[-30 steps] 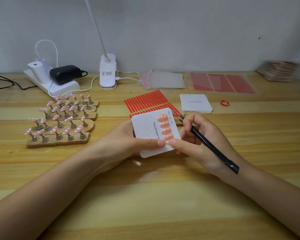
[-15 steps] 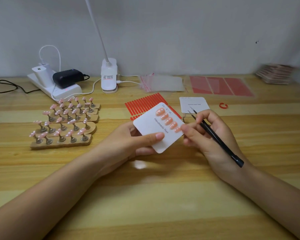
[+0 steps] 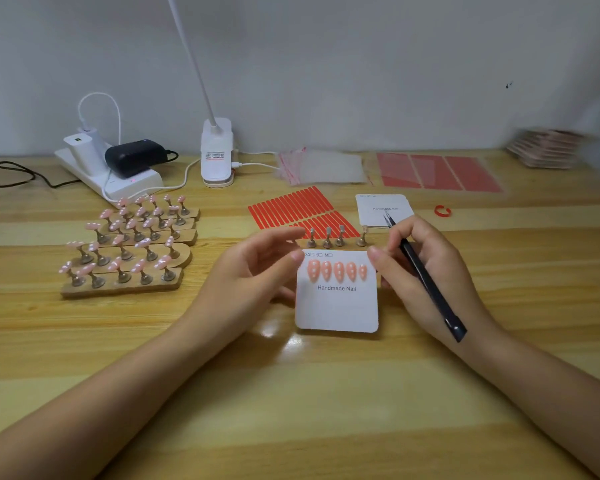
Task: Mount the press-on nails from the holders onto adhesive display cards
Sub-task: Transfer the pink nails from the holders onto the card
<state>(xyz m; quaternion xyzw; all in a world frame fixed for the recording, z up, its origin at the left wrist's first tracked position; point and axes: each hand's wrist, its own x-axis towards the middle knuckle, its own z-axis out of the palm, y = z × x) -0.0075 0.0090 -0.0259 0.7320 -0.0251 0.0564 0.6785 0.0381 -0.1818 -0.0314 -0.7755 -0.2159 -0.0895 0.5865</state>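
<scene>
I see open surface (image 3: 326,410) near me; farther back, loaded nail holders (image 3: 129,244), emptied pegs (image 3: 336,237) and red strips (image 3: 291,209) block passage.

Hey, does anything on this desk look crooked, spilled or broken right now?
Nothing stands out. The display card lies flat and square on the table, its five pink nails in an even row. The empty holder behind it stands upright, as do the loaded holders. The right hand holds tweezers.
</scene>
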